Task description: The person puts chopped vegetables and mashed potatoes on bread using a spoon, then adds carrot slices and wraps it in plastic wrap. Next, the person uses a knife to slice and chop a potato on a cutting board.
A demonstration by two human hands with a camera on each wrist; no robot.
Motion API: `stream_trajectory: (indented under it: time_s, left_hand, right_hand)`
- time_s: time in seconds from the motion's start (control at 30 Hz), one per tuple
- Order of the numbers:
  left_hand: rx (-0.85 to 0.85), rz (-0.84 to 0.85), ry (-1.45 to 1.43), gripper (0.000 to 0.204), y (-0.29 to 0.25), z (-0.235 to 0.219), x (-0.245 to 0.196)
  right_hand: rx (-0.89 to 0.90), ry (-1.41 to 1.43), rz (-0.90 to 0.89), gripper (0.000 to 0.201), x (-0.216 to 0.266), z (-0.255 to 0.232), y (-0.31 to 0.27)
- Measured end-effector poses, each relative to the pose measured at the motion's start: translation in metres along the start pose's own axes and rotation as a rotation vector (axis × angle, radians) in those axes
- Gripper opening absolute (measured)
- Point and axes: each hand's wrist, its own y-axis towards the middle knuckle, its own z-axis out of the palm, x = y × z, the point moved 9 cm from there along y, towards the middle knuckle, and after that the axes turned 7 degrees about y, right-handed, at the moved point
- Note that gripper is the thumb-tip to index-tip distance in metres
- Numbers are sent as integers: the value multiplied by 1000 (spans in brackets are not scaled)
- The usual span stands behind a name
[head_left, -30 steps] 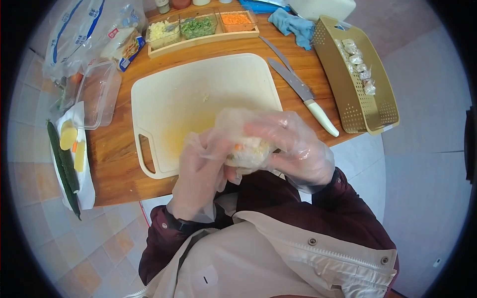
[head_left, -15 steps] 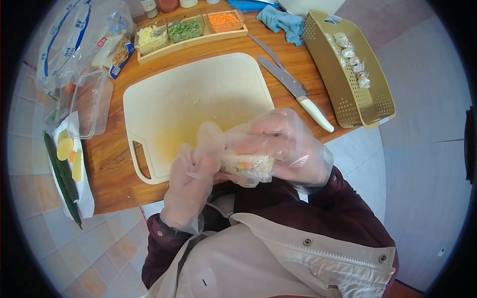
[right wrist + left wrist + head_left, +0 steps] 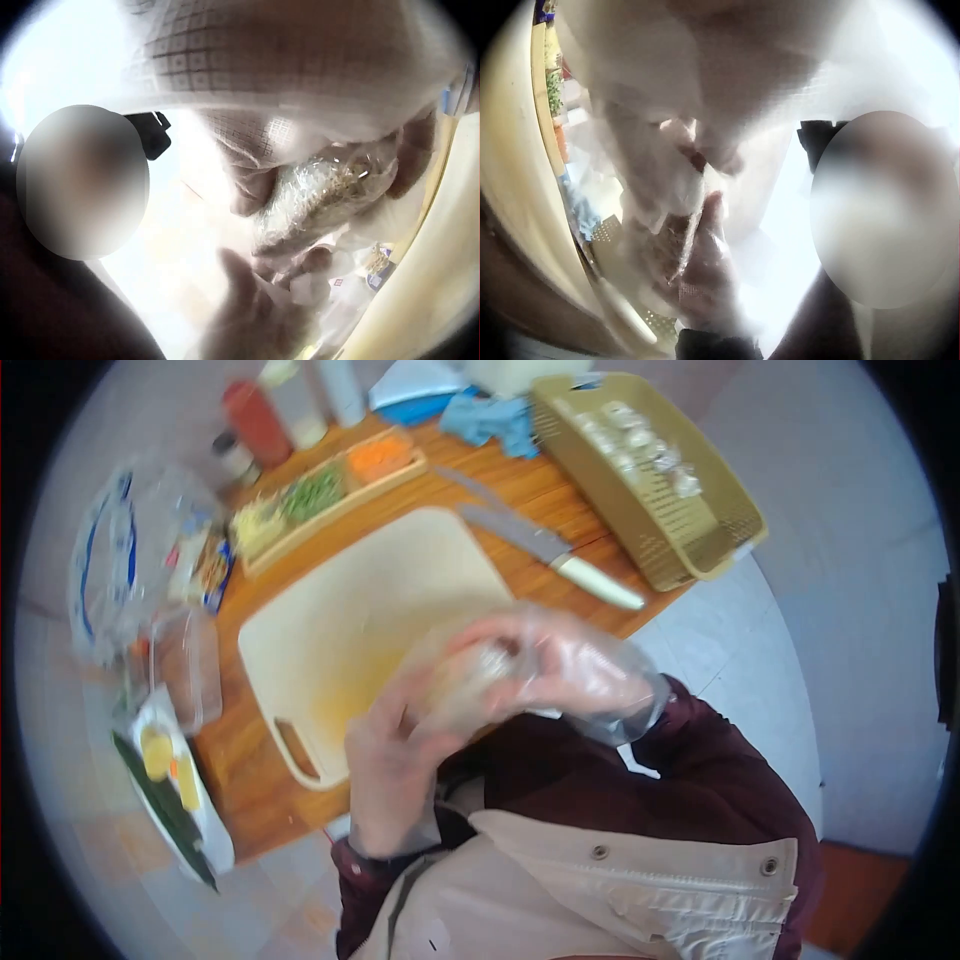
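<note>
Close over the front edge of the white cutting board [image 3: 400, 580], both hands hold a sandwich wrapped in clear film [image 3: 468, 682]. Clear plastic gloves cover both hands. The left hand [image 3: 393, 765] grips its left end, and the right hand [image 3: 585, 670] curls its fingers and thumb around the right side. In the right wrist view the crinkled film over the sandwich [image 3: 322, 199] catches the light, with the fingers of the left hand [image 3: 259, 311] at its lower end. Motion blurs the sandwich in the head view, and fingers hide part of it.
Two knives, one with a white handle [image 3: 600, 582], lie right of the board. A tan basket [image 3: 690, 565] holds several small wrapped pieces. Behind stands a wooden tray [image 3: 350, 503] of chopped foods. At left are a plastic box [image 3: 205, 670], a bread bag [image 3: 200, 570] and a cucumber [image 3: 165, 800].
The head view has swung, so the table appears rotated and the bottles at the back show more. Both hands have turned the sandwich, and its filled side no longer shows clearly.
</note>
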Motion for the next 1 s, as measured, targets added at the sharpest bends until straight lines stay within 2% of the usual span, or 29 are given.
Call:
stream_trajectory:
  time_s: [0.03, 0.07, 0.1, 0.13, 0.2, 0.23, 0.27, 0.33, 0.4, 0.43, 0.47, 0.5, 0.53, 0.57, 0.63, 0.67, 0.73, 0.77, 0.8, 0.87, 0.9, 0.93, 1.0]
  left_hand:
    - [-43, 58, 110, 50, 3, -3, -1]
    - [-89, 22, 62, 43, 4, -4, -6]
    - [-133, -21, 14, 37, 3, -4, -9]
    - [-90, 15, 11, 37, 4, 4, -12]
    - [-204, 30, -34, 32, -3, -5, -9]
    - [-185, 49, -29, 32, -6, -9, 2]
    - [-185, 201, 163, 40, -7, -14, 10]
    - [-174, 366, 358, 48, -8, -6, -12]
    - [-35, 48, -116, 104, -14, 19, -30]
    - [-23, 36, -101, 104, -13, 19, -30]
    - [-53, 50, -139, 119, -14, 13, -30]
    - [-79, 50, -173, 134, -17, 7, -29]
    - [-166, 90, -118, 128, -19, -3, -34]
    - [-134, 43, -92, 128, -24, -12, -26]
    - [-360, 55, 95, 112, -23, -53, -19]
    - [-342, 49, 97, 112, -19, -60, -15]
    - [-512, -101, 129, 97, -24, -90, 2]
    - [-512, -88, 119, 97, -26, -92, 3]
    - [-461, 18, 136, 94, -26, -89, -4]
    - [-409, 134, 150, 92, -30, -90, -9]
    - [-430, 127, 142, 96, -34, -98, -5]
    - [-446, 117, 139, 101, -36, -107, -1]
    - [-439, 108, 152, 105, -38, -114, 0]
  right_hand:
    - [10, -70, -64, 58, 7, 2, -2]
    - [63, -5, -12, 49, 8, 6, 0]
    - [75, 44, -2, 48, 4, 9, 1]
    - [93, 101, 36, 47, 9, 11, 0]
    - [93, 154, 57, 47, 18, 9, -4]
    - [117, 133, 92, 48, 17, 9, -5]
    - [145, 113, 126, 49, 16, 9, -7]
    - [157, 63, 118, 50, 23, 2, -11]
    - [173, 36, 120, 51, 24, -8, -18]
    - [79, -186, -82, 50, 41, -32, -21]
    - [-21, -399, -272, 49, 56, -53, -32]
    - [-154, -532, -231, 47, 80, -83, -43]
    - [-374, -488, -259, 48, 96, -114, -61]
    - [-492, -409, -95, 45, 111, -135, -76]
    - [-512, -443, 7, 46, 134, -158, -95]
    - [-501, -514, 68, 47, 145, -170, -101]
    - [-556, -616, 4, 43, 110, -238, -101]
    - [-560, -656, -29, 41, 82, -277, -97]
    - [-538, -699, -47, 39, 58, -297, -94]
    - [-400, -914, 63, 41, 49, -292, -83]
    - [-256, -1100, 191, 44, 36, -285, -79]
    - [-267, -1096, 194, 44, 33, -286, -76]
    - [-238, -993, 363, 44, 9, -290, -76]
